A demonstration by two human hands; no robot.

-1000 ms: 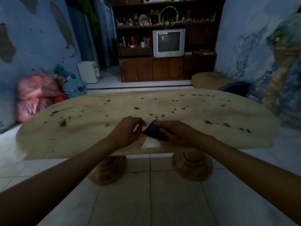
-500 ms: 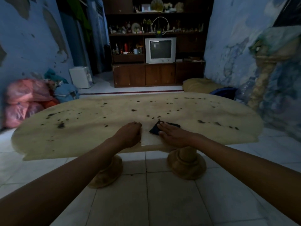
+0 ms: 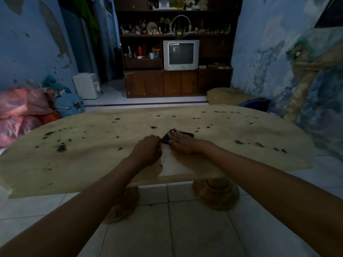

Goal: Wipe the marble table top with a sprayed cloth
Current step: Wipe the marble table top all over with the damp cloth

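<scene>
A: From my feed the biggest thing is the marble table top [image 3: 92, 160], a wide beige oval speckled with dark spots, standing on two rounded pedestal feet over pale floor tiles; beyond it I see a dark wooden cabinet [image 3: 178, 82] against the far wall.

B: And on the cabinet?

A: A grey tube television [image 3: 181, 54] sits in it, with small ornaments on the shelf above; pink bags [image 3: 20, 112] are heaped on the floor at the left.

B: Where is the cloth?

A: The dark cloth [image 3: 182, 135] lies flat on the table top, near the front edge and about midway along it; a paler patch of marble shows just in front of it.

B: The hands?

A: The right hand [image 3: 182, 143] presses on the cloth with straight, spread fingers; the left hand [image 3: 148, 149] is curled into a loose fist on the marble just beside the cloth's left corner; I cannot tell whether it pinches that corner.
</scene>
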